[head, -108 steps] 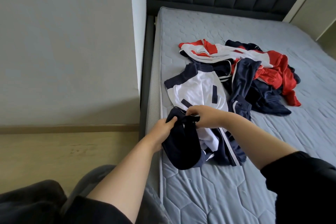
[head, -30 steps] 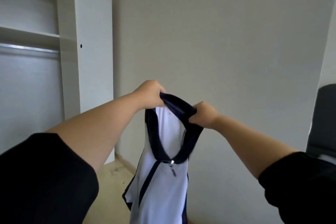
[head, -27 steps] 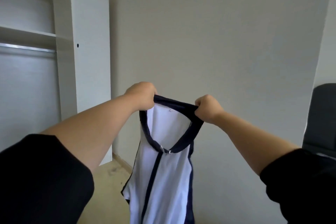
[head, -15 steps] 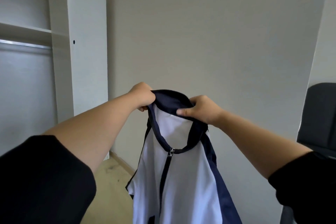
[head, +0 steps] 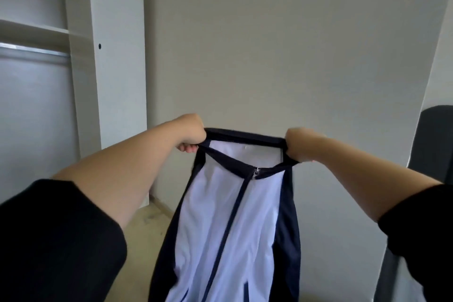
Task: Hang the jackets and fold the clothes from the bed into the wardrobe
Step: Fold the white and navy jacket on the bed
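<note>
**Navy-and-white jacket held up by the collar, both hands gripping**

Black sleeves (head: 56, 240) fill the bottom corners of the head view, bare forearms reaching forward from them. Left hand (head: 190, 131) is a closed fist clamped on the left end of the navy collar (head: 245, 133); fingertips curl under the fabric. Right hand (head: 297, 144) is likewise clenched on the collar's right end. Hands sit well apart, so the collar is stretched taut and nearly level between them.

Jacket (head: 235, 228) hangs straight down from that grip, in the air, touching nothing else visible. White front panels, navy side panels, navy zip line down the middle. Zip pull (head: 256, 173) sits at the top, at the collar base, so the front looks zipped. White inside of the back shows through the neck opening. Hem runs off the bottom edge.

Past the jacket: light wood floor (head: 147, 223) at lower left, plain grey wall (head: 294, 44) behind everything.

Wardrobe (head: 115, 56) stands at far left, white, with the door or side panel towards the camera. Inside the open section, a shelf (head: 34, 29) with a metal hanging rail (head: 34, 50) just below it. Jacket is well clear of the wardrobe, to its right.

Dark padded headboard (head: 434, 144) at the far right edge.
</note>
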Motion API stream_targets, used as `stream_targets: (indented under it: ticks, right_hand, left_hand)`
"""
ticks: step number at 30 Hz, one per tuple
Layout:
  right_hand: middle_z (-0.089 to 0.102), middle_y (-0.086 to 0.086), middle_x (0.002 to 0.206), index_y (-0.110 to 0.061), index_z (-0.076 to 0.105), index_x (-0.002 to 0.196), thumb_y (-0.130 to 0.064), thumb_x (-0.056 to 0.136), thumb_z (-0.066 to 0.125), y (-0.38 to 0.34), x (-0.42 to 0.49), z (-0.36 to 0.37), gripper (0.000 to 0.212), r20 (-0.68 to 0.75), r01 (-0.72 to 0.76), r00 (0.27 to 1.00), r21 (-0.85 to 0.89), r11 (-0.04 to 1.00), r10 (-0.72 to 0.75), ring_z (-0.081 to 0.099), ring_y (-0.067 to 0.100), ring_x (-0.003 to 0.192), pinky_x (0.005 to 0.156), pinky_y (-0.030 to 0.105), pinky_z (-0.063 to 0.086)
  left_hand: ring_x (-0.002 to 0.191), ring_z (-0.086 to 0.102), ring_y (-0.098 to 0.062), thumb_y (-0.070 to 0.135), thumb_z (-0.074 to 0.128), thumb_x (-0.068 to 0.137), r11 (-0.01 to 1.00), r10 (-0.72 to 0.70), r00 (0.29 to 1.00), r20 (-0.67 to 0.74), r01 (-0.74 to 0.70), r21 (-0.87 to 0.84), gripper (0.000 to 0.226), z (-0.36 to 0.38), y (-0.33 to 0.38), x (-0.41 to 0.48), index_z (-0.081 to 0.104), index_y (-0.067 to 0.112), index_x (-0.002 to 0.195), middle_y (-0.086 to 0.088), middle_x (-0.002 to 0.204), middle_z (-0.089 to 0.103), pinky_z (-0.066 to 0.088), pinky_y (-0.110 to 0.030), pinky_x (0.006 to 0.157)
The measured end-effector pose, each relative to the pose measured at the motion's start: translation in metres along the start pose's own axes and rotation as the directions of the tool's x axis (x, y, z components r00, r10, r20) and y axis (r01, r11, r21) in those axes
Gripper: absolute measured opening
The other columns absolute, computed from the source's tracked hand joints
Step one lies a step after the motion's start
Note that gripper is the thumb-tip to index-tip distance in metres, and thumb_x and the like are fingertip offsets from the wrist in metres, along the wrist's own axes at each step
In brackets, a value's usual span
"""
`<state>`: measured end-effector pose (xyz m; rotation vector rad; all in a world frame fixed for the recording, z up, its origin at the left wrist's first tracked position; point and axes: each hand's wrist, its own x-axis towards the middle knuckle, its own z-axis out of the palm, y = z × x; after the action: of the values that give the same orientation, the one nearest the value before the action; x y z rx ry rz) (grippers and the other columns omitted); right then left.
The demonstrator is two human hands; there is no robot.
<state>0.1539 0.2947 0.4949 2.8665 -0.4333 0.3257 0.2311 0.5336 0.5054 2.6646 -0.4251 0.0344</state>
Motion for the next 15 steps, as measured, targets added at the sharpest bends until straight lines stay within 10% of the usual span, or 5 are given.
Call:
stream_targets:
  ticks: [4,6,10,15]
  right_hand:
    - [0.045,0.003,0.026,-0.003,0.055,0.072,0.003,0.075,0.033,-0.003,0.006,-0.005,0.023,-0.086,-0.079,0.987,0.488,0.870,0.138,0.050,0.019,0.028,0.036,0.017,0.038]
    - [0.042,0.005,0.028,-0.001,0.048,0.070,0.002,0.081,0.030,-0.007,0.002,-0.006,0.021,0.106,-0.176,0.984,0.715,0.677,0.144,0.045,0.019,0.024,0.035,0.017,0.037]
    - [0.050,0.009,0.038,0.001,0.046,0.069,0.001,0.085,0.023,-0.011,-0.005,0.001,0.028,0.363,-0.316,0.931,0.751,0.579,0.037,0.048,0.019,0.029,0.036,0.019,0.039]
    - [0.067,0.018,0.064,0.005,0.055,0.086,-0.004,0.092,0.034,-0.009,0.001,0.013,0.023,0.302,-0.268,0.953,0.821,0.505,0.014,0.065,0.027,0.052,0.056,0.035,0.058]
  left_hand:
    - [0.050,0.067,-0.024,-0.003,0.031,0.081,0.962,-0.044,0.982,-0.185,-0.009,-0.273,0.028,-0.007,0.000,0.011,0.059,0.001,0.083,-0.014,0.052,0.066,0.050,-0.025,0.044]
    - [0.051,0.068,-0.025,0.000,0.034,0.085,0.914,-0.102,0.984,-0.144,0.036,-0.403,0.023,-0.009,-0.005,0.011,0.057,0.001,0.083,-0.014,0.052,0.066,0.052,-0.027,0.047]
    - [0.064,0.072,-0.022,0.004,0.032,0.088,0.942,-0.083,0.956,0.280,0.167,-0.292,0.027,0.002,-0.019,0.000,0.058,0.000,0.086,-0.014,0.070,0.072,0.055,-0.025,0.057]
    - [0.078,0.073,-0.027,0.004,0.027,0.084,0.904,-0.039,0.944,0.327,0.173,-0.390,0.034,0.010,-0.025,0.006,0.060,0.005,0.091,-0.016,0.081,0.074,0.057,-0.027,0.061]
